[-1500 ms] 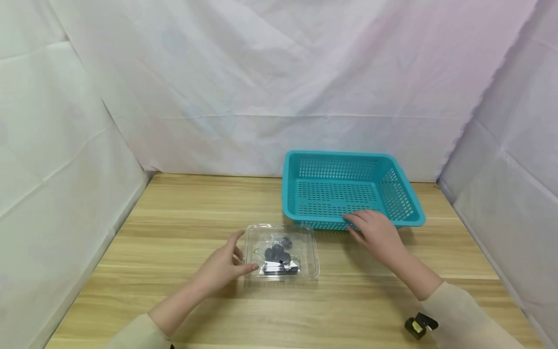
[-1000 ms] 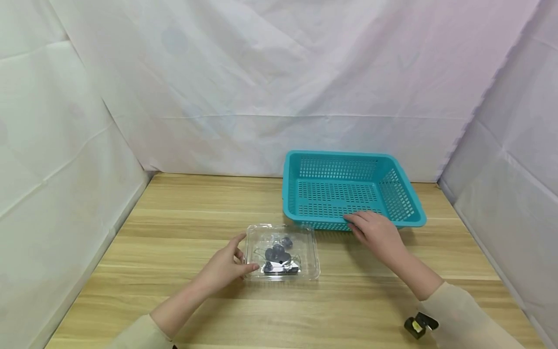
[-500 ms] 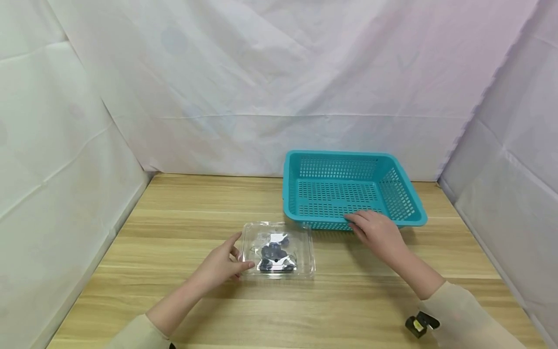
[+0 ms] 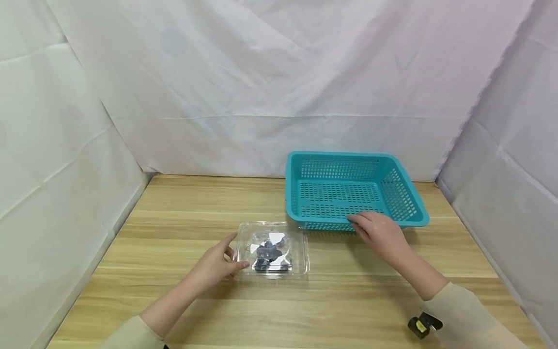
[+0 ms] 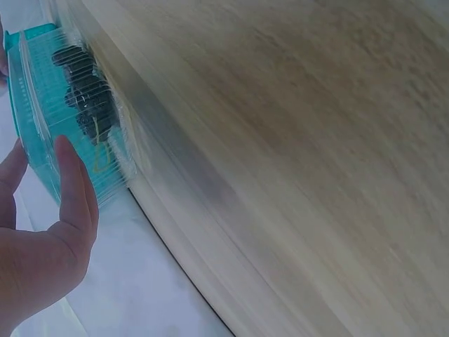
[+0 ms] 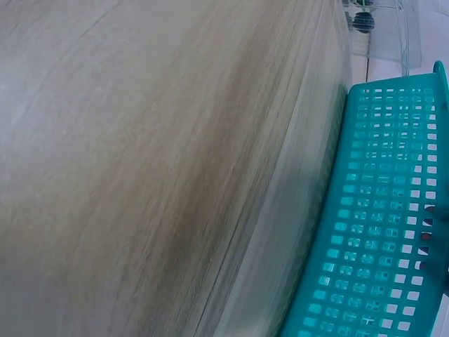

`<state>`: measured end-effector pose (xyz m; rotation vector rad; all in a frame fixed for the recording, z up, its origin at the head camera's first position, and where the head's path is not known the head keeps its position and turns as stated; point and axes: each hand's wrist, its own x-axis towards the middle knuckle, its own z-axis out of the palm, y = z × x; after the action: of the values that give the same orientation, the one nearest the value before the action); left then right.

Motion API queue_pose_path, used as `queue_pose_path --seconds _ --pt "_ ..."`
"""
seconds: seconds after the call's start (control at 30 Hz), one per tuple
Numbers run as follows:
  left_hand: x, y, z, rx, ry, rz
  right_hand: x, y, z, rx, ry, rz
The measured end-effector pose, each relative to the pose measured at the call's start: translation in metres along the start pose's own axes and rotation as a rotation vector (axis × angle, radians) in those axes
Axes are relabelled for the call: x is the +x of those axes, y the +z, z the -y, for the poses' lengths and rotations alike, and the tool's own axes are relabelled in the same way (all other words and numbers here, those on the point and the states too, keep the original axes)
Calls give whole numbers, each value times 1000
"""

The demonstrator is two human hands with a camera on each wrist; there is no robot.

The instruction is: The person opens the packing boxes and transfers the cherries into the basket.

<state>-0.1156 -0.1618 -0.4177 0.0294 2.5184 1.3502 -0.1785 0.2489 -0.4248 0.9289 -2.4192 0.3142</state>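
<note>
A clear plastic clamshell box (image 4: 301, 242) stands mid-table in the head view, with several dark purple, round fruits (image 4: 269, 253) inside it. In the left wrist view, a thin yellowish stem shows among the fruits (image 5: 91, 95). My left hand (image 4: 215, 264) grips the box's left side, thumb on the near corner and fingers along the far part of that side. Behind and to the right stands a teal plastic basket (image 4: 340, 194). My right hand (image 4: 379, 235) holds the basket's front rim, its fingers over the edge and the thumb outside, largely out of the right wrist view.
White cloth walls (image 4: 279, 87) close off the back and both sides of the wooden table (image 4: 196, 198). A small black clip-like object (image 4: 424, 325) shows beside the right sleeve.
My left hand has drawn the clear box a little to the left, and the glare on its lid has shifted. The basket and my right hand have moved very slightly right.
</note>
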Motion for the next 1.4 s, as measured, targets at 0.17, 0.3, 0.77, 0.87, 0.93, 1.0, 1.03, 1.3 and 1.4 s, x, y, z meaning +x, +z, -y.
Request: queue_pose_path --seconds 0.17,0.3,0.77,0.87,0.93,1.0,1.03,1.3,1.4 --pt "2 -6 5 33 4 -14 0 0 -1 -11 -3 6" --pt "4 -12 9 38 6 -17 0 0 -2 -17 -6 13" --pt "21 -33 21 27 7 -2 0 0 2 -14 -6 15" --pt "26 -38 24 37 1 6 0 1 2 -13 -8 10" --pt "29 -41 25 39 -4 15 1 1 3 -14 -8 10" --pt "33 -44 26 48 -8 19 1 2 3 -16 -5 13" --pt "35 -46 26 51 -7 23 2 2 4 -17 -2 16" --pt "52 -56 27 42 -9 41 4 2 7 -27 29 25" --pt "60 -59 28 49 -8 43 4 3 7 -28 28 22"
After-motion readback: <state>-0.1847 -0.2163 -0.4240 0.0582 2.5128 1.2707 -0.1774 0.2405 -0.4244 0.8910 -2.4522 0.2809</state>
